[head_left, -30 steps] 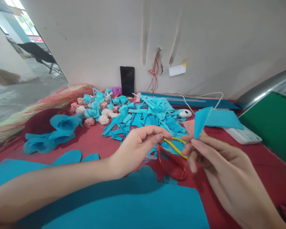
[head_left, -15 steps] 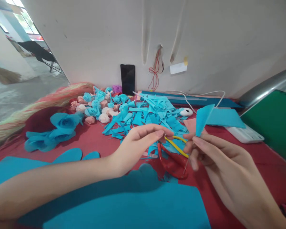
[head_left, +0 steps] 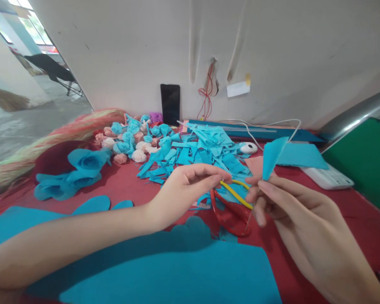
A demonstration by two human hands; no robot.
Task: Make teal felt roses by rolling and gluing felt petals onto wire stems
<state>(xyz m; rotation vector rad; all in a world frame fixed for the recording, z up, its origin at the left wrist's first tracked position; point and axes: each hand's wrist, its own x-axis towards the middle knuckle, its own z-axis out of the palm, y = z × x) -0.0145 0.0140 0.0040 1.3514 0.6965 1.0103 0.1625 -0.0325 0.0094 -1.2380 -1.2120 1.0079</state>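
Observation:
My right hand (head_left: 291, 202) pinches the narrow base of a blue paper cone (head_left: 272, 157), which points wide end up; a thin wire runs down below the fingers. To its left, my left hand (head_left: 193, 185) has thumb and fingers pressed together at their tips, and what they hold, if anything, is too small to make out. Beneath and between the hands lie yellow-handled pliers (head_left: 236, 195) and red-handled scissors (head_left: 221, 219). Blue paper scraps (head_left: 205, 147) are heaped behind my hands. A large blue sheet (head_left: 171, 270) lies nearest me, below my left forearm.
Small paper roses (head_left: 126, 137) and larger blue flowers (head_left: 85, 164) lie at the left. A black phone (head_left: 170, 104) leans on the back wall. Folded blue paper (head_left: 300, 155) rests on a white device (head_left: 332, 179) at the right, near a green panel (head_left: 364, 160).
The view has shifted very slightly. Both hands keep nearly the same pose, and the cone is still in my right hand.

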